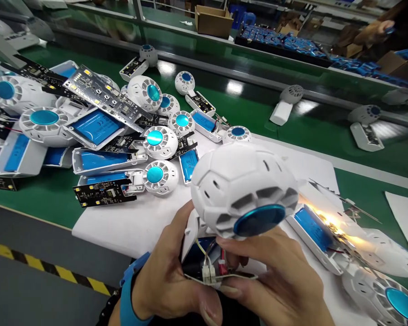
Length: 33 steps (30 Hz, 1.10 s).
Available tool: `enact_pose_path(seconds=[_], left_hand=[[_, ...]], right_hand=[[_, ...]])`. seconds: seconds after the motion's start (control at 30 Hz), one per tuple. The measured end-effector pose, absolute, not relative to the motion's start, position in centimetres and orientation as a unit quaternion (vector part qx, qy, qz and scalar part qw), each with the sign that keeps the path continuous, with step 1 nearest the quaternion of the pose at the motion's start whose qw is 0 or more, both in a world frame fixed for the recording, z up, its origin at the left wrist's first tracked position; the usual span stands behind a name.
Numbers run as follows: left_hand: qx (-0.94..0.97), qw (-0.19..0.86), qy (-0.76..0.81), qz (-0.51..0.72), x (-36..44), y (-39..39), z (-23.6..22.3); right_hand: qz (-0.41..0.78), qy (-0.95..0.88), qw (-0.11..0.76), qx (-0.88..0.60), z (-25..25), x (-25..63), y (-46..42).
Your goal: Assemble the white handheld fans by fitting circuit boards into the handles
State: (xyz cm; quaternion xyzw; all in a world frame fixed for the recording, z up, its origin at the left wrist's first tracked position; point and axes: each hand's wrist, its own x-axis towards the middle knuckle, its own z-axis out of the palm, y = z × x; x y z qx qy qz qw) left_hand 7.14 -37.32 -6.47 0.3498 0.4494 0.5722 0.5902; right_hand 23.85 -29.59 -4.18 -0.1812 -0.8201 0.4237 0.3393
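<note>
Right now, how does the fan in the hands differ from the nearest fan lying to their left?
The held fan is in the left hand and right hand; the lying fan rests on the table. The held fan's blue disc looks dark; the lying fan's looks bright. Both have white, round heads.

"Any way through?"
"Yes, between the left-hand heap (104, 127) and the left hand (170, 271): a bare stretch of white sheet (119, 231), reaching the tabletop's (54, 206) near edge!"
"Further left?"
"Jammed! Stacked pieces, just a slim green strip along that near edge."
"Centre?"
"Blocked by the held fan unit (238, 181)."
"Right?"
"Crowded: an opened casing (314, 228) and another fan head (394, 299) lie close together."
</note>
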Motion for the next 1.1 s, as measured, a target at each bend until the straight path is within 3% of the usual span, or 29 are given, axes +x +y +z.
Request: enact_pose_path(seconds=[0.37,0.53,0.67,0.83,0.97,1.1], left_hand=[[0.399,0.589,0.316,0.628,7.4,-36.3,-7.1],[0.394,0.589,0.344,0.616,7.0,-36.5,-6.9],[0.405,0.547,0.421,0.600,7.0,-36.8,-6.8],[0.435,0.520,0.456,0.576,7.4,-36.6,-7.0],[0.446,0.497,0.498,0.554,7.5,-36.6,-7.3],[0.414,0.578,0.505,0.489,7.0,-36.6,-6.9]], right_hand=[[0.375,-0.820,0.382,-0.205,-4.4,23.9,-30.0],[0.399,-0.816,0.369,-0.199,-5.2,24.2,-30.3],[0.431,-0.743,0.436,-0.269,-5.9,24.0,-30.8],[0.535,-0.699,0.351,-0.319,-5.5,22.5,-31.0],[0.547,-0.663,0.386,-0.334,-5.5,21.6,-30.7],[0.556,-0.626,0.397,-0.375,-5.9,21.8,-30.0]])
